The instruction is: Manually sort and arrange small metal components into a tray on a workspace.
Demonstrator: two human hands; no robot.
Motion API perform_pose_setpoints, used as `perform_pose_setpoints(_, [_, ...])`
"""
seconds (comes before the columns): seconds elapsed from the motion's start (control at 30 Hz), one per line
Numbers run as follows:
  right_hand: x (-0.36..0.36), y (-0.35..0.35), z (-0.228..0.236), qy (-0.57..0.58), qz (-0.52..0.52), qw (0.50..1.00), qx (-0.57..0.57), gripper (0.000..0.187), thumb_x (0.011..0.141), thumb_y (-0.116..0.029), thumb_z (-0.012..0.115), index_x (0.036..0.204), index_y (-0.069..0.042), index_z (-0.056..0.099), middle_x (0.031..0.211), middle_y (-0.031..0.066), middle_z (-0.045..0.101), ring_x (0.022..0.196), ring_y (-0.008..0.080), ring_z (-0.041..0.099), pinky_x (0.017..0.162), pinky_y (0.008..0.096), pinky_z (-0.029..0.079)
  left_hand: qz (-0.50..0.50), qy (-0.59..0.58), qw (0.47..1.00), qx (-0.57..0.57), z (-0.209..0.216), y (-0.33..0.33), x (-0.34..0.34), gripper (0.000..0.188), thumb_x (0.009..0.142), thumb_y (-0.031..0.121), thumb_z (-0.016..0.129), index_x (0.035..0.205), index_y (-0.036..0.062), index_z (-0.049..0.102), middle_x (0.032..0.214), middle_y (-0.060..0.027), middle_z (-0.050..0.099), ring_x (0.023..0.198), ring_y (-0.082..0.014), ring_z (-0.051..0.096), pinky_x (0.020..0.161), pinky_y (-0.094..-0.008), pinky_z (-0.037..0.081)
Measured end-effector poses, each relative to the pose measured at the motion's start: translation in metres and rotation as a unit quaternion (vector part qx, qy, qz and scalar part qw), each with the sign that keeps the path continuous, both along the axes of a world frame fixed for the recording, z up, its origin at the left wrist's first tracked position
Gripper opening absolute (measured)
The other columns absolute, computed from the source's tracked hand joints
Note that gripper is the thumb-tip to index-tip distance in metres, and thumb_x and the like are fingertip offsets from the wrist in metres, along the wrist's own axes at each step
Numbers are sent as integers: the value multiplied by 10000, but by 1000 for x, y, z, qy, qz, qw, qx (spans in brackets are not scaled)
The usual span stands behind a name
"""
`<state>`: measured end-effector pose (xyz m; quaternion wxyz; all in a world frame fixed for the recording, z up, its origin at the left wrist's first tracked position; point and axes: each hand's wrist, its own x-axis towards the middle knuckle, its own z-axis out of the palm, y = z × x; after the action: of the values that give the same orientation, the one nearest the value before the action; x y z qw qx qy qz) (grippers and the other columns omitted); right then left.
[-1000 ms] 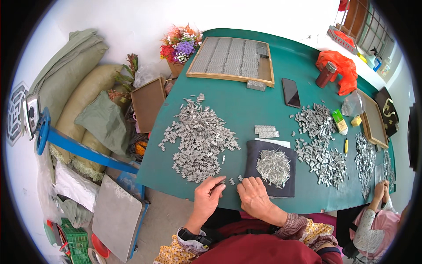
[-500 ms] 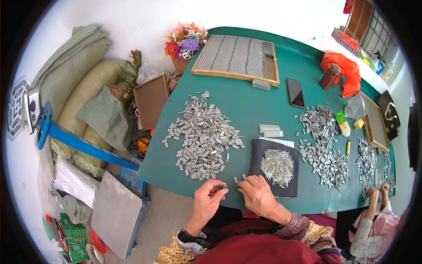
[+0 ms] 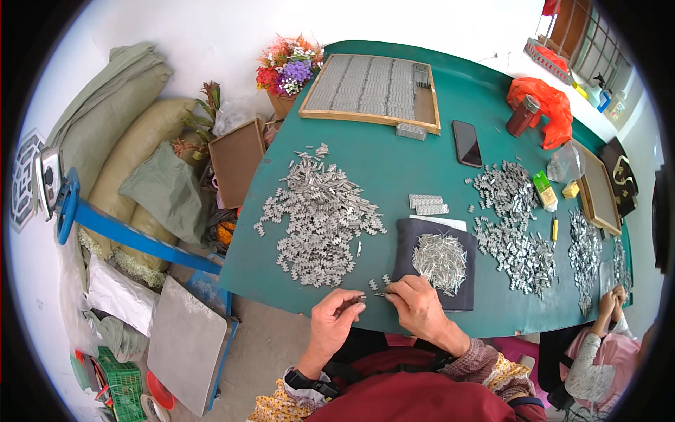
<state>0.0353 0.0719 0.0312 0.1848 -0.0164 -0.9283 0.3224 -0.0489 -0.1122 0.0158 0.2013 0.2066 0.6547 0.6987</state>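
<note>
Metal pieces [image 3: 365,87] fill most of one wooden tray [image 3: 427,107].

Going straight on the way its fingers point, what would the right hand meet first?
Probably the small loose metal pieces on the green table, just ahead of the right hand; its height is unclear, so it might pass over them.

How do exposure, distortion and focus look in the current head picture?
Head view: black corners, and the far edge of the green table bows; also head view: the white wall looks washed out, while the large metal pile seems fairly sharp.
</note>
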Motion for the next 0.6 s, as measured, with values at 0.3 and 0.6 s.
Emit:
perform_pose_setpoints(0.3, [-5, -9, 12, 52, 123, 991, 19, 304, 739, 35, 655, 1037, -26, 644, 943, 122, 610, 859, 311, 594, 770, 408, 468, -58, -160, 985, 22, 12, 2, -1, 180, 883, -20, 660, 1044, -9, 581, 875, -79, 658, 661, -96, 605, 572, -219, 482])
perform_pose_setpoints(0.6, [-7, -17, 3, 21, 25, 983, -179, 132, 822, 40, 633, 948, 4, 618, 819, 148, 605, 719, 328, 608, 626, 395, 494, -90, -184, 976, 74, 7, 8, 3, 167, 918, 26, 640, 1076, -9, 598, 862, -81, 669, 666, -106, 621, 566, -223, 479])
